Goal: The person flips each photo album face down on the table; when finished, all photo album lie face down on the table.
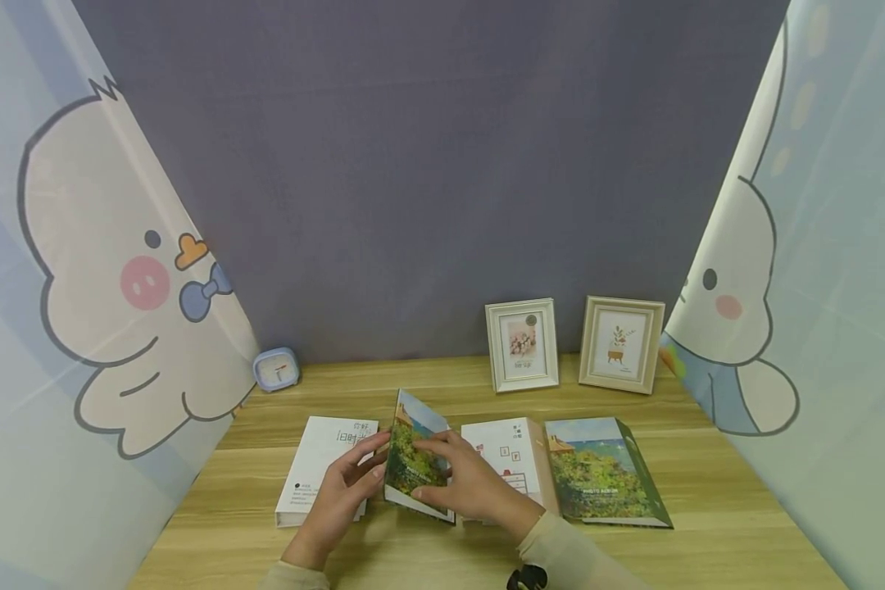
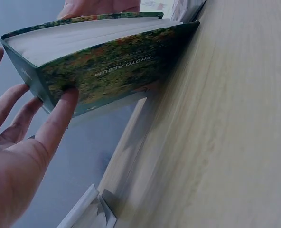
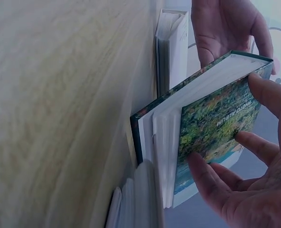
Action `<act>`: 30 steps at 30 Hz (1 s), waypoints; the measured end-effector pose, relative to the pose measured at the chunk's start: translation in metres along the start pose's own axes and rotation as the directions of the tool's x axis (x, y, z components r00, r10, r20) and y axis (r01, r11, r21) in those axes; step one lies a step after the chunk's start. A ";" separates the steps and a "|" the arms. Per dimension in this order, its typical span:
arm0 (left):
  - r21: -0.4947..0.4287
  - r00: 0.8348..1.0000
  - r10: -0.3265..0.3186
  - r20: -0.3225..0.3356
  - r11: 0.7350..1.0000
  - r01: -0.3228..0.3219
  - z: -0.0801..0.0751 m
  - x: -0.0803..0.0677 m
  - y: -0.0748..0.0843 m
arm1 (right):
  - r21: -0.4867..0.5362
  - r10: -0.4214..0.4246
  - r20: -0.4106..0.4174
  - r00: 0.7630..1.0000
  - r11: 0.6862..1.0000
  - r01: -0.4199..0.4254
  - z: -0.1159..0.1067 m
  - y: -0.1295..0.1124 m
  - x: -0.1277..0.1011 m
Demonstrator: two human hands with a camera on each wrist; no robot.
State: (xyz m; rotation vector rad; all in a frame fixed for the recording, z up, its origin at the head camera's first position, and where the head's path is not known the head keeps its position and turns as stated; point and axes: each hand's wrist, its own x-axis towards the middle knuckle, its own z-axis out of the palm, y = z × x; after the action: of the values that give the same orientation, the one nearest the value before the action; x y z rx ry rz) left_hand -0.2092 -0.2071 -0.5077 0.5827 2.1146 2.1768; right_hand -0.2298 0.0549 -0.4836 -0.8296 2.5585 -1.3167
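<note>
A photo album [image 1: 406, 459] with a painted garden cover stands tilted up between both hands, its white page block [image 3: 166, 137] showing at the side. My left hand [image 1: 337, 500] holds it at the dark spine [image 2: 29, 78], one finger on the near cover and others against the spine. My right hand [image 1: 479, 487] lies against the opposite cover, fingers spread and fingertips touching it. To the left is a white album [image 1: 320, 463] lying flat. Right of the held one are another white album [image 1: 512, 447] with small furniture drawings and a second painted-cover album [image 1: 597, 467].
Two picture frames stand at the back right, a white one [image 1: 492, 352] and a beige one [image 1: 588, 352]. A small blue clock [image 1: 276, 369] sits at the back left. Wood-grain table [image 1: 406, 565] runs back to a grey curtain [image 1: 383, 180].
</note>
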 end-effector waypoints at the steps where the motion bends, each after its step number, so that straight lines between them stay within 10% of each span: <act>1: -0.002 1.000 0.007 0.002 1.000 -0.007 0.000 0.000 0.000 | 0.007 0.001 0.000 1.000 1.000 -0.001 0.000 -0.001 0.000; 10: -0.063 0.995 0.091 0.045 0.994 -0.088 0.000 0.001 -0.001 | 0.182 0.004 -0.016 1.000 0.983 -0.001 0.004 -0.002 0.001; 30: -0.102 0.987 0.051 0.156 0.994 -0.035 0.005 0.005 -0.001 | 0.397 -0.004 0.003 1.000 0.918 0.002 0.002 0.002 -0.006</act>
State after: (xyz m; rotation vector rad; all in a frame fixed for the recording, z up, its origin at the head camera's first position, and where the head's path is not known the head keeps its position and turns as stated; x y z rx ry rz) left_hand -0.2120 -0.2006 -0.5077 0.7709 1.9205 2.1628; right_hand -0.2241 0.0574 -0.4871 -0.7502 2.1657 -1.7490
